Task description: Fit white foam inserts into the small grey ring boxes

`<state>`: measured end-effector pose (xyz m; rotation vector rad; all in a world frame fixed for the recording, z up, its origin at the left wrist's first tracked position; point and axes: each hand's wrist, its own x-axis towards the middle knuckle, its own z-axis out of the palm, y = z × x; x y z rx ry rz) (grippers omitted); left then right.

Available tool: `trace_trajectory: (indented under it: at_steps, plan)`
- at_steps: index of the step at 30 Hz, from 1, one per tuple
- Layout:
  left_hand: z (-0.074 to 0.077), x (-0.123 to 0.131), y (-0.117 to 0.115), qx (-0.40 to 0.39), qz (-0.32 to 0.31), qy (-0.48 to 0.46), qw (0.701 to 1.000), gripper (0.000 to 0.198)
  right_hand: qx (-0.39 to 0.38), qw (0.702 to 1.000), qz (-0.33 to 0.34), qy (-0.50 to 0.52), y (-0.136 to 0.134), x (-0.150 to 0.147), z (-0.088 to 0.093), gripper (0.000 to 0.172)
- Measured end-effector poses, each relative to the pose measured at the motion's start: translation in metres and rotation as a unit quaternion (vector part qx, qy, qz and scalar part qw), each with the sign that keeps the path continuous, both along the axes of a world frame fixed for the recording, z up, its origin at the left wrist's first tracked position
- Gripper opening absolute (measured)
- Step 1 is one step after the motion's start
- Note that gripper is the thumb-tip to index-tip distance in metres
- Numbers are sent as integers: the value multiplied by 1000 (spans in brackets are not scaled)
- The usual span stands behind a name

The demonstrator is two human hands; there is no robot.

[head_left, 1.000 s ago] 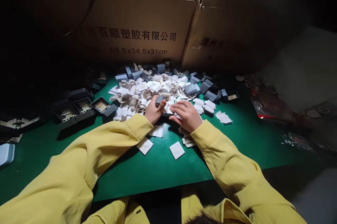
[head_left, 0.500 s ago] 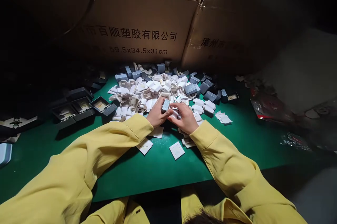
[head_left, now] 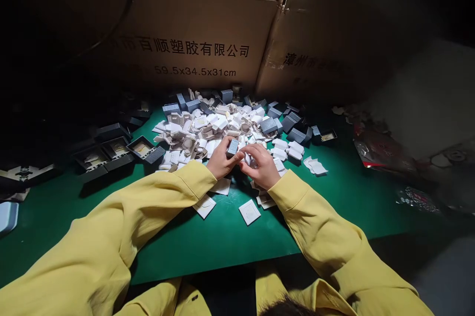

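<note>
My left hand (head_left: 221,160) is closed around a small blue-grey box (head_left: 232,147), its thumb along the near side and its fingers behind. Close to the box on the right is my right hand (head_left: 261,165). Its fingers are curved and apart from the thumb, with the tips near my left thumb; I see nothing held in it. Behind both hands spreads a heap of folded white card inserts (head_left: 217,122). Nearer me, a square white card (head_left: 250,212) and another white card (head_left: 204,206) lie flat on the green table (head_left: 222,242).
Blue-grey box parts (head_left: 269,125) ring the heap. Open dark boxes (head_left: 119,147) with pale linings stand at left. Large cardboard cartons (head_left: 208,19) form a wall behind. Clear plastic bags (head_left: 386,150) lie at right, and a pale blue item (head_left: 8,217) sits at the left edge.
The small box has tilted slightly in my left hand and shifted a little left. The fingers of my right hand have moved slightly beside it.
</note>
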<state>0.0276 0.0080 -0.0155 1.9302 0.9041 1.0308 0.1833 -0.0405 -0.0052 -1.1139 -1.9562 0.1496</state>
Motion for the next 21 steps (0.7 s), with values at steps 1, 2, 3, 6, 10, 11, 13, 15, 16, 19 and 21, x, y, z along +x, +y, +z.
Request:
trace_trajectory:
  at_steps: [1, 2, 3, 6, 10, 11, 13, 15, 16, 19, 21]
  plan:
    - [0, 0, 0, 3, -3, -3, 1000, 53, 0, 1000, 5, -2, 0, 0, 0, 19]
    - [0, 0, 1, 4, -5, -4, 1000, 52, 1, 1000, 9, -1, 1, 0, -1, 19]
    - [1, 0, 1, 5, -4, -5, 1000, 50, 0, 1000, 10, 3, 1, 0, -1, 19]
    - [1, 1, 2, 1, 23, -17, 1000, 42, -10, 1000, -4, 22, 0, 0, -2, 19]
    - [-1, 3, 1, -4, 65, -56, 996, 33, -23, 999, -24, 31, 0, 0, -4, 20]
    - [-1, 3, 1, -8, 65, -61, 996, 32, -23, 999, -24, 28, 0, -1, -5, 20]
    - [0, 4, -1, -19, 57, -71, 996, 30, -21, 1000, -14, 18, 0, -2, -5, 19]
    - [2, 5, -3, -25, 53, -82, 995, 29, -18, 1000, -6, 7, 0, -2, -6, 20]
    - [3, 5, -4, -25, 55, -86, 995, 29, -18, 1000, -5, 0, 0, -2, -6, 21]
    - [5, 7, -6, -17, 62, -84, 994, 30, -22, 1000, -10, -19, 1, -3, -8, 24]
    - [6, 7, -7, -10, 68, -75, 995, 29, -22, 999, -14, -23, 1, -4, -8, 23]
